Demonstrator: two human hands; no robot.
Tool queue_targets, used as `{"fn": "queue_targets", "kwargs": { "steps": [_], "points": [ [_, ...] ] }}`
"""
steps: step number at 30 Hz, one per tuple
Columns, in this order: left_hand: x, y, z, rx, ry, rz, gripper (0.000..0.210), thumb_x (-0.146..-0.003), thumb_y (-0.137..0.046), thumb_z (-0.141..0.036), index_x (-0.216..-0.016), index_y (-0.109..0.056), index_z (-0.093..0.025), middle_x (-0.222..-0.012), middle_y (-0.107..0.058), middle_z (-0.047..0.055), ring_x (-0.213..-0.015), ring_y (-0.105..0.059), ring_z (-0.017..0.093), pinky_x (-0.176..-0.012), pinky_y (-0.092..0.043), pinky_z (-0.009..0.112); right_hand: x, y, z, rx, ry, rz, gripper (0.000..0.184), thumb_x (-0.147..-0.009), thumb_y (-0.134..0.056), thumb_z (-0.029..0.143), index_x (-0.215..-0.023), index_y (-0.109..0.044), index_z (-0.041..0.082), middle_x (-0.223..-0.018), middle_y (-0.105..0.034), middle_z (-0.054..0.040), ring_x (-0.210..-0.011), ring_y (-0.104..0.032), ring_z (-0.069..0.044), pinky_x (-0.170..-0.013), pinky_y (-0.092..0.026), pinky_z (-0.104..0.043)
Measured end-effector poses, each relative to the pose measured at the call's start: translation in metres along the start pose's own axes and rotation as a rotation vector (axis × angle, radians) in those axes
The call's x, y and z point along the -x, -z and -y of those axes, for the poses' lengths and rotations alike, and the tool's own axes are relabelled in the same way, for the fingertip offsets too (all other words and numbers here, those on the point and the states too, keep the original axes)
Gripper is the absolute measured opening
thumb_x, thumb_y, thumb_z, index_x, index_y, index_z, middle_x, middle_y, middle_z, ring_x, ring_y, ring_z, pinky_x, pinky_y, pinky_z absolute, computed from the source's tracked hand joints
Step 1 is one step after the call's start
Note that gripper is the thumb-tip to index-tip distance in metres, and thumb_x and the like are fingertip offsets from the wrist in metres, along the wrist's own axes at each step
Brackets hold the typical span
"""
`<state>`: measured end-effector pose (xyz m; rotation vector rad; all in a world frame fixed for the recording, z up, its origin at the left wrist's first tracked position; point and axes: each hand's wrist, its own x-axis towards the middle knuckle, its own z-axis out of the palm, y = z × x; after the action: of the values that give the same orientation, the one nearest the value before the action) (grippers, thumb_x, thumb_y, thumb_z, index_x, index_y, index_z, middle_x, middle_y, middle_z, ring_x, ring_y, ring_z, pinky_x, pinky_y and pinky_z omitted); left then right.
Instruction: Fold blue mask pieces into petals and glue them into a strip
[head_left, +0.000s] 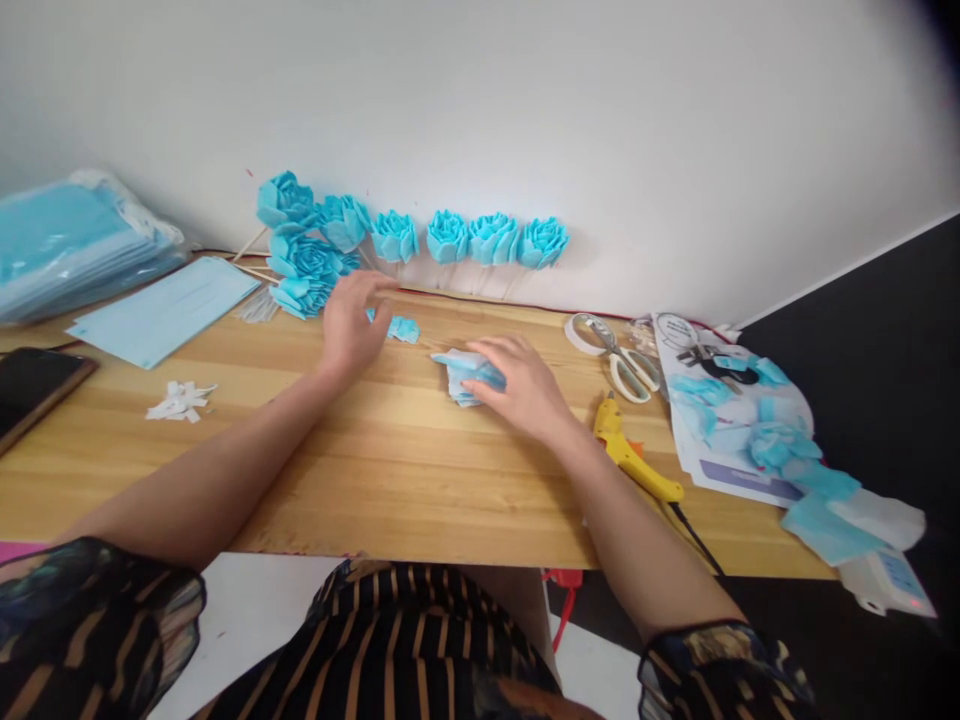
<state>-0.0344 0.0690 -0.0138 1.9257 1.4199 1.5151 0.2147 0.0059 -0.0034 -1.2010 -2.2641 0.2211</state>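
My right hand (523,388) might knock the soft blue pieces (459,388) out of their little pile, because they look thin and light. If I pull with my thumb, I think the top one could slide or crumple. My left hand (354,328) is close to the blue flowers (306,254), so a bump of my fingers could bend a petal or tip one over. The glue gun (634,462) lies near my right arm; if it is hot, an elbow swing could burn me.

The blue pieces are on the table (420,480), in front of me. My right hand curls around their side, thumb on them and fingers half bent. I can't tell if I am pinching them tight. My left hand is loose, with a gap between thumb and fingers, just beside some small blue scraps (405,329). I don't see it holding anything.
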Motion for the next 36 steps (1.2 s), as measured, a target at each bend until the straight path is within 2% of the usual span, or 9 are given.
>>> {"fn": "queue_targets", "kwargs": {
  "steps": [4,8,11,15,18,22,27,33,36],
  "points": [
    [0.034,-0.007,-0.053,0.391,0.040,0.323,0.017,-0.088,-0.057,-0.027,-0.085,-0.071,-0.017,-0.076,-0.071,0.005,-0.074,-0.065,0.018,-0.076,-0.051,0.030,0.001,-0.007,0.002,-0.026,0.010,-0.113,0.013,-0.091,-0.062,0.022,-0.092,-0.074,0.020,-0.112,-0.077,-0.0112,-0.107,-0.067,-0.029,-0.097,-0.048,-0.047],
    [0.062,-0.012,-0.084,0.746,0.149,0.845,0.016,-0.090,-0.060,-0.028,-0.087,-0.072,-0.017,-0.073,-0.069,0.003,-0.069,-0.063,0.014,-0.069,-0.050,0.026,0.002,-0.001,0.001,-0.338,-0.233,-0.396,0.013,-0.091,-0.064,0.033,-0.091,-0.072,0.022,-0.102,-0.077,-0.0060,-0.099,-0.069,-0.024,-0.092,-0.051,-0.040],
    [0.067,-0.019,-0.081,0.956,0.385,1.045,0.020,-0.089,-0.067,-0.035,-0.097,-0.073,-0.017,-0.082,-0.074,0.007,-0.074,-0.066,0.015,-0.072,-0.050,0.027,0.003,0.002,0.000,-0.560,-0.358,-0.462,0.017,-0.090,-0.066,0.038,-0.094,-0.072,0.023,-0.098,-0.077,-0.0030,-0.092,-0.070,-0.021,-0.086,-0.053,-0.035],
    [0.056,-0.026,-0.064,1.243,0.810,0.913,0.046,-0.090,-0.061,-0.058,-0.102,-0.073,-0.016,-0.091,-0.077,0.012,-0.080,-0.071,0.019,-0.072,-0.053,0.028,0.004,0.007,0.007,-0.532,-0.228,-0.456,0.012,-0.090,-0.066,0.034,-0.093,-0.073,0.025,-0.106,-0.076,-0.0039,-0.102,-0.069,-0.022,-0.093,-0.053,-0.039],
    [0.043,-0.025,-0.058,1.301,0.937,0.841,0.069,-0.091,-0.044,-0.075,-0.098,-0.075,-0.013,-0.096,-0.078,0.017,-0.085,-0.073,0.023,-0.075,-0.056,0.031,0.003,0.012,0.013,-0.350,-0.044,-0.399,0.009,-0.090,-0.065,0.026,-0.092,-0.074,0.027,-0.109,-0.076,-0.0043,-0.109,-0.066,-0.025,-0.101,-0.050,-0.047],
    [0.036,-0.020,-0.057,1.306,0.875,0.807,0.070,-0.088,-0.049,-0.076,-0.098,-0.076,-0.013,-0.093,-0.078,0.018,-0.086,-0.073,0.024,-0.079,-0.057,0.034,0.002,0.012,0.013,-0.223,0.062,-0.340,0.012,-0.089,-0.065,0.021,-0.090,-0.074,0.029,-0.112,-0.076,-0.0044,-0.111,-0.065,-0.026,-0.101,-0.049,-0.050],
    [0.040,-0.021,-0.052,1.244,0.739,0.671,0.036,-0.075,-0.084,-0.036,-0.102,-0.076,-0.014,-0.098,-0.079,0.011,-0.085,-0.074,0.020,-0.083,-0.056,0.031,0.004,0.010,0.010,-0.248,0.064,-0.305,0.023,-0.090,-0.056,0.015,-0.090,-0.075,0.028,-0.119,-0.074,-0.0050,-0.117,-0.063,-0.026,-0.103,-0.048,-0.050],
    [0.042,-0.022,-0.049,0.963,0.603,0.628,0.032,-0.079,-0.079,-0.035,-0.098,-0.075,-0.011,-0.082,-0.078,0.009,-0.073,-0.070,0.018,-0.072,-0.055,0.029,0.005,0.011,0.012,-0.665,-0.319,-0.336,0.033,-0.097,-0.055,0.038,-0.128,-0.064,0.027,-0.129,-0.070,-0.0070,-0.120,-0.064,-0.023,-0.102,-0.052,-0.043],
    [0.042,-0.022,-0.051,0.864,0.511,0.617,0.034,-0.079,-0.078,-0.033,-0.104,-0.073,-0.011,-0.081,-0.076,0.006,-0.070,-0.069,0.015,-0.070,-0.056,0.027,0.005,0.009,0.013,-0.828,-0.417,-0.269,0.047,-0.092,-0.062,0.051,-0.132,-0.062,0.027,-0.111,-0.074,-0.0061,-0.100,-0.069,-0.021,-0.085,-0.057,-0.036]
  ]
}}
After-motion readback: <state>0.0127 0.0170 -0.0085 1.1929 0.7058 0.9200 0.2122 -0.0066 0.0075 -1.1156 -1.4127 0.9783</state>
